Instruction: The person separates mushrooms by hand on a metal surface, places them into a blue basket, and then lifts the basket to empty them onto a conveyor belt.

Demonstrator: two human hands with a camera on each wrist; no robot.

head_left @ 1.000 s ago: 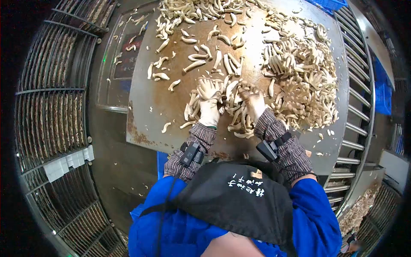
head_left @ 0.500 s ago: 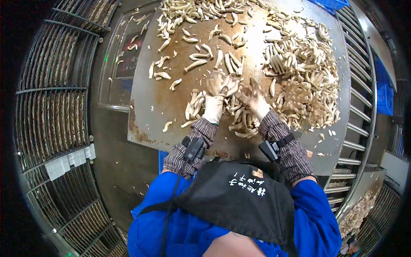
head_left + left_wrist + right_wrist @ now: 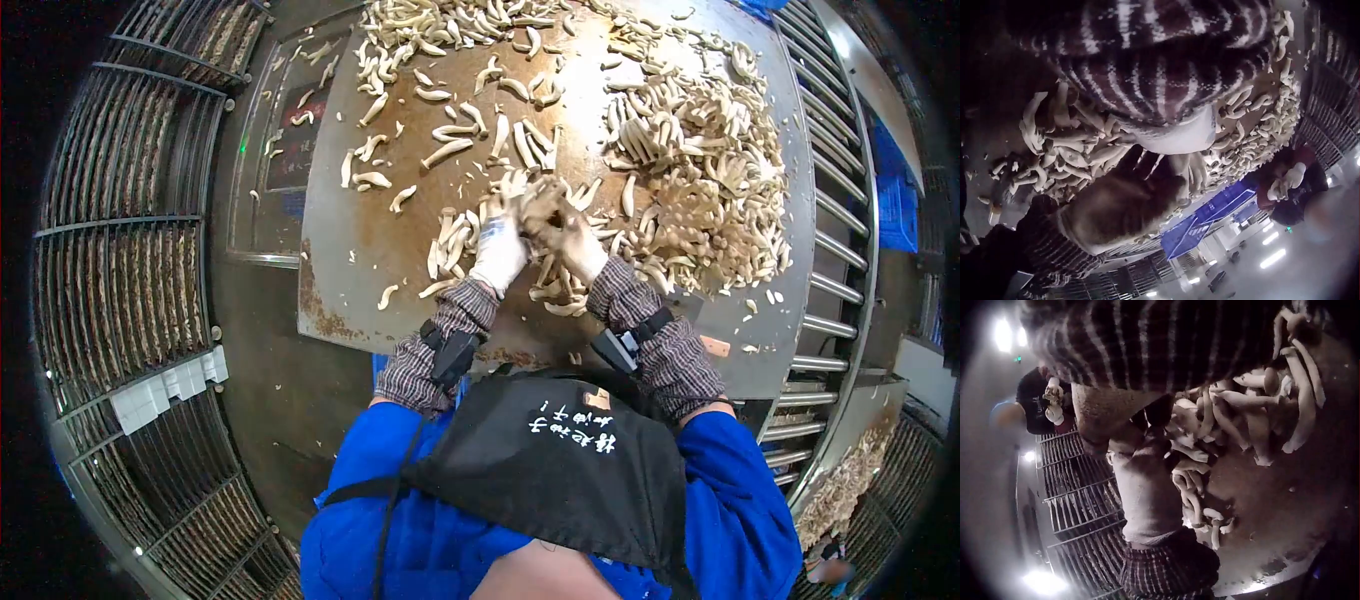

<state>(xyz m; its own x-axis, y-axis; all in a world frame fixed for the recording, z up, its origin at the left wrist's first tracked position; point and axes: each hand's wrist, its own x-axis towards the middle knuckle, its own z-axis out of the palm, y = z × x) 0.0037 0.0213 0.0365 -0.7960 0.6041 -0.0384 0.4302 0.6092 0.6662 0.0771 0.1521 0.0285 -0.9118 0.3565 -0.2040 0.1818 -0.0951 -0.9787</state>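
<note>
Both hands wear soiled white gloves and meet over the near part of the steel table (image 3: 345,285). My left hand (image 3: 499,250) grips a cluster of pale mushrooms (image 3: 513,184), their stems showing past its fingers. From the other side my right hand (image 3: 574,243) pinches at the same cluster, its fingers blurred and curled inward. In the left wrist view the right hand (image 3: 1119,209) faces the left one across the stems. The right wrist view has the left hand (image 3: 1150,494) close to the right glove (image 3: 1110,412). Loose mushrooms (image 3: 455,240) lie beside the left hand.
A large mushroom heap (image 3: 715,190) spreads over the table's right side, another pile (image 3: 430,28) at the far edge. Scattered single mushrooms (image 3: 447,152) lie between. A roller conveyor (image 3: 835,240) runs along the right; wire racks (image 3: 120,290) stand left. Another person (image 3: 1291,187) works opposite.
My left hand has lifted a mushroom cluster from the pile. My right hand, spread beside it half a second ago, has moved left onto the cluster with fingers curled.
</note>
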